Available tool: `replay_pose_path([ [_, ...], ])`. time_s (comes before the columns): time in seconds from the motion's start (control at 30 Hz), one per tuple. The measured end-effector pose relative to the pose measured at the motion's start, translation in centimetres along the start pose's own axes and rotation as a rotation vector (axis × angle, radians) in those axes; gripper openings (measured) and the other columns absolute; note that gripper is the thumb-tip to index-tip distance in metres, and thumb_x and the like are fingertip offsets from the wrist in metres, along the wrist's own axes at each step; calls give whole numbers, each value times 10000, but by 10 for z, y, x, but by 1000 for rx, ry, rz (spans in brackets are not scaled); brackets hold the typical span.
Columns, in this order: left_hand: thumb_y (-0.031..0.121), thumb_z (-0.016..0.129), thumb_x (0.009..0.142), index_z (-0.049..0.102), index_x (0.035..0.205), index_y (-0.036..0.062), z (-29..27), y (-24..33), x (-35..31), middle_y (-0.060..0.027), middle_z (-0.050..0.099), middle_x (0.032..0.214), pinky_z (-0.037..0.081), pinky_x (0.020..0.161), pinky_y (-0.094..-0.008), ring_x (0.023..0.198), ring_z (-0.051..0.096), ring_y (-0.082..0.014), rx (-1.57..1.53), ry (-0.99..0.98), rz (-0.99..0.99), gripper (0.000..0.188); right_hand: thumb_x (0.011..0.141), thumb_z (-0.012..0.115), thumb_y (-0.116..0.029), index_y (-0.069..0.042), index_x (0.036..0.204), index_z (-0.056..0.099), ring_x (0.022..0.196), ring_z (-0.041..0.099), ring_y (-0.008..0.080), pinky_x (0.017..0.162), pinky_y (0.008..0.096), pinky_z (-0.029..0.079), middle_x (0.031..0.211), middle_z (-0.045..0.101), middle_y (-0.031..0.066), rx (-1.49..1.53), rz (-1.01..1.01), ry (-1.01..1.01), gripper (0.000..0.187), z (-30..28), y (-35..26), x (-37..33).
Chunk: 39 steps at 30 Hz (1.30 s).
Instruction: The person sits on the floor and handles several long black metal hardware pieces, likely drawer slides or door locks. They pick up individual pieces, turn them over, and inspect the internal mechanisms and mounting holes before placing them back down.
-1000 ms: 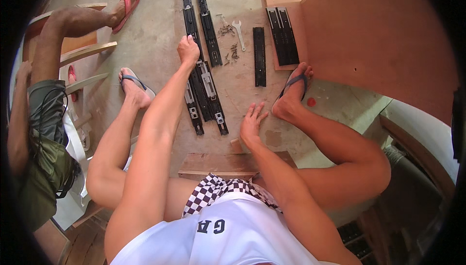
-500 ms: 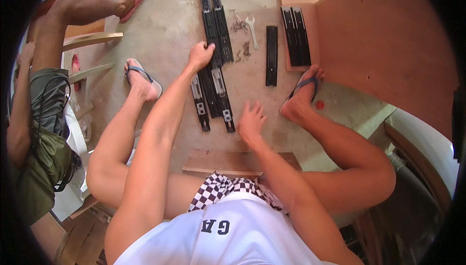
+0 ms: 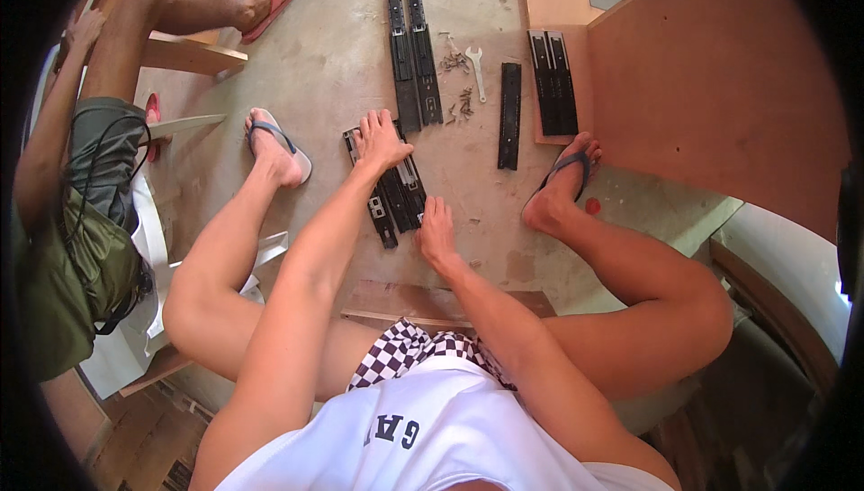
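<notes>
Several black drawer slides lie side by side on the floor in front of me, with silvery fittings along them. My left hand point(image 3: 380, 142) is laid over the far part of the near drawer slides point(image 3: 396, 198), fingers across their tops and thumb at the right side. At their near right end my right hand point(image 3: 436, 232) grips the edge of the rightmost slide; its fingertips partly hide that end. Just beyond, a longer pair of black drawer slides point(image 3: 412, 50) rests on the floor, untouched.
Right of the long pair lie an open-end wrench point(image 3: 476, 72), loose screws point(image 3: 465, 104) and a single black rail point(image 3: 509, 117). More rails point(image 3: 553, 86) rest on a brown wooden panel point(image 3: 711, 86). At left sits another person point(image 3: 99, 144). A wooden board point(image 3: 450, 302) lies near my lap.
The near slides now lie apart from the long pair, with their far ends shifted left. My left hand has moved nearer with them; my right hand has come left onto their near end.
</notes>
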<state>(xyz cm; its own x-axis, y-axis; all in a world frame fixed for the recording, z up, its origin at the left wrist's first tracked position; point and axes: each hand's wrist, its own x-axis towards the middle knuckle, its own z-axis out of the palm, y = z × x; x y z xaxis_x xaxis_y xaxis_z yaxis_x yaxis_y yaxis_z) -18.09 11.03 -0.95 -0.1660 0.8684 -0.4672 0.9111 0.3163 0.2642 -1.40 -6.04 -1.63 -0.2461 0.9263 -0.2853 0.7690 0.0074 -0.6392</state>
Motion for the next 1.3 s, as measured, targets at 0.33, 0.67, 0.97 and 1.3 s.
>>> replay_pose_path([
  [0.33, 308, 887, 776, 532, 1363, -9, 7, 12, 15, -192, 557, 1370, 456, 1084, -546, 1308, 518, -399, -47, 143, 75, 756, 714, 794, 4, 15, 1260, 495, 1121, 549, 451, 977, 514, 500, 1221, 537, 224, 62, 34, -89, 623, -16, 0, 1],
  [0.67, 326, 901, 776, 575, 1363, 18, 10, 9, 18, -151, 596, 1331, 486, 1050, -521, 1243, 564, -397, -98, 226, 110, 739, 721, 841, -98, -2, 1310, 514, 1194, 559, 437, 1004, 488, 494, 1244, 551, 235, 194, 88, -285, 681, -31, 16, 23],
  [0.97, 301, 844, 825, 639, 1281, 9, 19, 8, -14, -230, 603, 1259, 418, 1084, -508, 1258, 518, -386, -165, 412, -1, 579, 861, 754, -184, -33, 1251, 546, 1180, 527, 424, 967, 525, 461, 1219, 516, 231, -50, 471, 421, 468, -79, 36, 58],
  [1.3, 232, 780, 908, 710, 1065, 33, -19, 16, -110, -133, 656, 1058, 544, 821, -394, 880, 652, -245, -665, 449, -177, 263, 871, 800, -244, 23, 1348, 503, 1217, 565, 435, 1044, 498, 491, 1343, 522, 260, -15, 714, 284, 622, -125, 95, 120],
])
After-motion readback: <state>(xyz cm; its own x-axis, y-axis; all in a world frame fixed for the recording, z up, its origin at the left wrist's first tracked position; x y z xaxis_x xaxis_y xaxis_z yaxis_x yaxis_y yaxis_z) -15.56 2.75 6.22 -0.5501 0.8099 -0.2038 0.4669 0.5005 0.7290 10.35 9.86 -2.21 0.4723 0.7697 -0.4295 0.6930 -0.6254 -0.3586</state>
